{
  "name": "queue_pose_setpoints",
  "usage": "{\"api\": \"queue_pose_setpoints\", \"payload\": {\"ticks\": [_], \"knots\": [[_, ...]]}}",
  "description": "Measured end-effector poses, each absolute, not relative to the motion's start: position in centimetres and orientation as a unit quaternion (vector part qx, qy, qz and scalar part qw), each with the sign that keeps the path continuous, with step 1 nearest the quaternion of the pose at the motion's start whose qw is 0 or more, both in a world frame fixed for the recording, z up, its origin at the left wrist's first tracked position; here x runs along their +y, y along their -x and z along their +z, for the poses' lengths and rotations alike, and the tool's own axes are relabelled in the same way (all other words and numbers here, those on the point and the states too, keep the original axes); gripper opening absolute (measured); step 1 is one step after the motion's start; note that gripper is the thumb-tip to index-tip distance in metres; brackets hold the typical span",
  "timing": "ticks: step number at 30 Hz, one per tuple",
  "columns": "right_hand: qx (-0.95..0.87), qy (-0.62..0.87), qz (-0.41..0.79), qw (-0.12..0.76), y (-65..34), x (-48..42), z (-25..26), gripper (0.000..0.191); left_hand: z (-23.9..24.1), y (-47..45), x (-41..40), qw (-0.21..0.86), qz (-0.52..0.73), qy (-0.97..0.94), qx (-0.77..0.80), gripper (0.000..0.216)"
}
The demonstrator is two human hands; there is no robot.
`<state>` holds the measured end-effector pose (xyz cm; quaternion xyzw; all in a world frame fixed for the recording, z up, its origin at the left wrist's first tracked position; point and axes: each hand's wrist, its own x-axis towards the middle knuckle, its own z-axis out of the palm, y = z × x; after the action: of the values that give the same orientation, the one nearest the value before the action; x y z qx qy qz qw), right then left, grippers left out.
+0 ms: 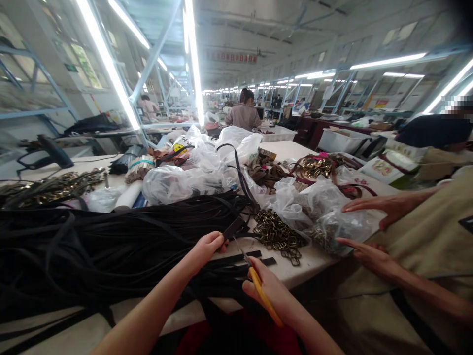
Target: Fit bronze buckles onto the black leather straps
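Note:
My left hand (210, 245) pinches a black strap (233, 228) near its end, just above the table. In my right hand (264, 281) is a pair of scissors (261, 291) with yellow handles, its blades pointing up and left toward the strap. I cannot tell whether the blades touch the strap. Under and left of my hands spreads a large pile of black straps (92, 246). Several loose strap ends (264, 261) lie flat by the scissors. Right of the strap, a heap of brass-coloured metal buckles (279, 231) rests on the table.
At the right, a co-worker's hands (377, 246) are at a clear plastic bag (332, 217) of metal pieces. Plastic bags (185, 182) and brown straps (269, 172) cover the table's far side. A black heat-gun-like tool (51, 153) stands at left. Other people sit farther back.

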<state>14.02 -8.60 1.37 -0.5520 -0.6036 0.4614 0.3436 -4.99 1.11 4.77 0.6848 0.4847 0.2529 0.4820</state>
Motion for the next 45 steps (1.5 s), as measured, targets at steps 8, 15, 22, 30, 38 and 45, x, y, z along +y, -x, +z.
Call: {"api": "queue_pose_setpoints", "payload": {"ticks": [8,15,22,30,38,45], "knots": [[-0.632,0.554,0.453,0.297,-11.0,-6.3,1.7,0.058,4.1,6.6,0.8,0.485,0.252,-0.707,0.449,0.033],[-0.653,0.524,0.448,0.313,-10.3,-6.2,2.0,0.056,3.9,7.1,0.8,0.45,0.237,-0.737,0.444,0.034],[-0.613,0.532,0.476,0.338,-9.6,-6.2,1.9,0.038,3.4,7.3,1.1,0.446,0.24,-0.743,0.438,0.032],[-0.609,0.549,0.457,0.346,-10.2,-6.0,0.1,0.034,2.7,7.1,1.5,0.452,0.235,-0.744,0.433,0.033],[-0.638,0.565,0.393,0.345,-10.1,-6.3,0.8,0.037,2.8,6.7,0.8,0.461,0.224,-0.757,0.405,0.035],[-0.63,0.566,0.396,0.356,-10.4,-7.0,0.3,0.027,3.4,6.6,0.2,0.478,0.217,-0.747,0.408,0.032]]}}
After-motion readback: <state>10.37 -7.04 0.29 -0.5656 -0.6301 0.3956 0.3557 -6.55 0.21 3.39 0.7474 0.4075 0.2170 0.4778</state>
